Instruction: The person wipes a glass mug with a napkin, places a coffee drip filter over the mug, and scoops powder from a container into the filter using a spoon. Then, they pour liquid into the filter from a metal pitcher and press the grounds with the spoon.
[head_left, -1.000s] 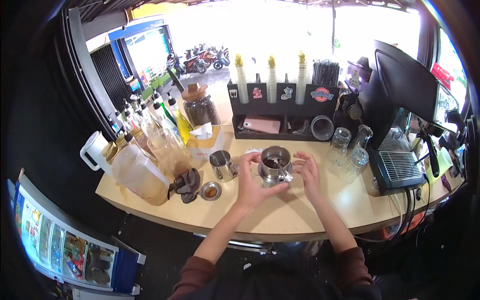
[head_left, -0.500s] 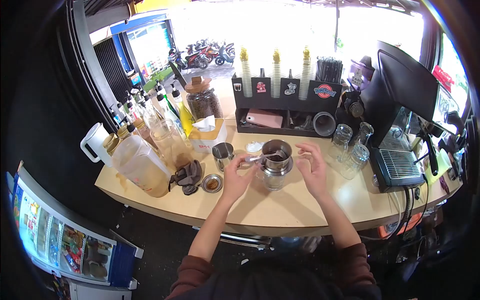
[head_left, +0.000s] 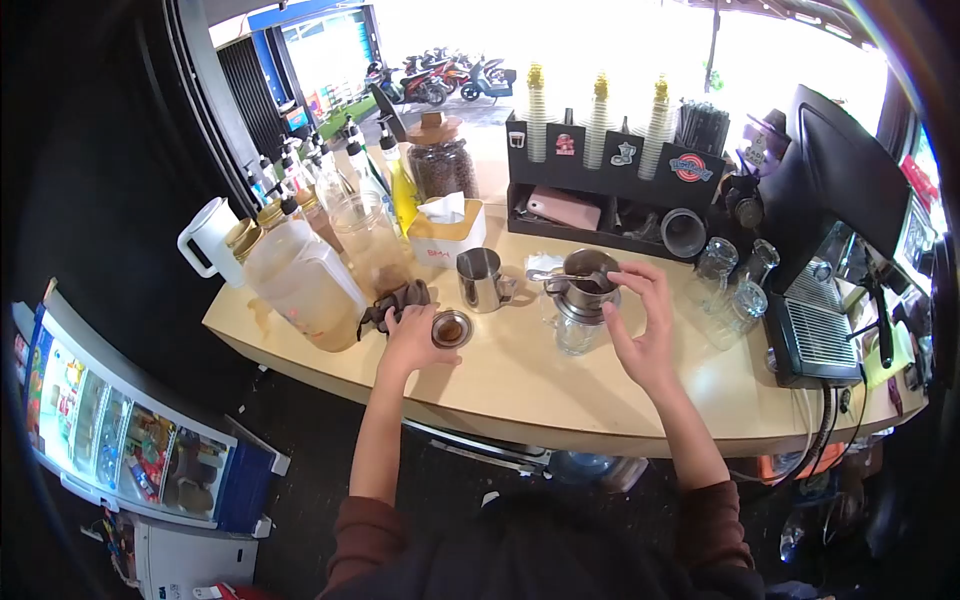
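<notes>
A metal coffee dripper [head_left: 590, 296] sits on a glass mug [head_left: 574, 338], with dark contents inside. Across its top lies a metal spoon [head_left: 550, 276], its handle pointing left. My right hand [head_left: 645, 325] is at the dripper's right side, thumb and fingertips against its rim and flange. My left hand [head_left: 412, 342] has its fingers apart, reaching over the counter between a dark crumpled cloth [head_left: 405, 298] and a small round metal dish [head_left: 452, 328] with brown stuff in it. Between the hands, farther back, a metal pitcher [head_left: 482, 283] stands upright.
Left of the cloth stands a plastic jug [head_left: 300, 290], with a tissue box [head_left: 445, 238] behind. A black cup organizer [head_left: 620, 195] lines the back. Glass mugs [head_left: 735, 310] and an espresso machine [head_left: 820, 335] are on the right. The wooden counter's front edge [head_left: 560, 437] is near me.
My left hand has left the spoon and moved left to the small dish and cloth. My right hand has come in against the dripper. The view has shifted slightly.
</notes>
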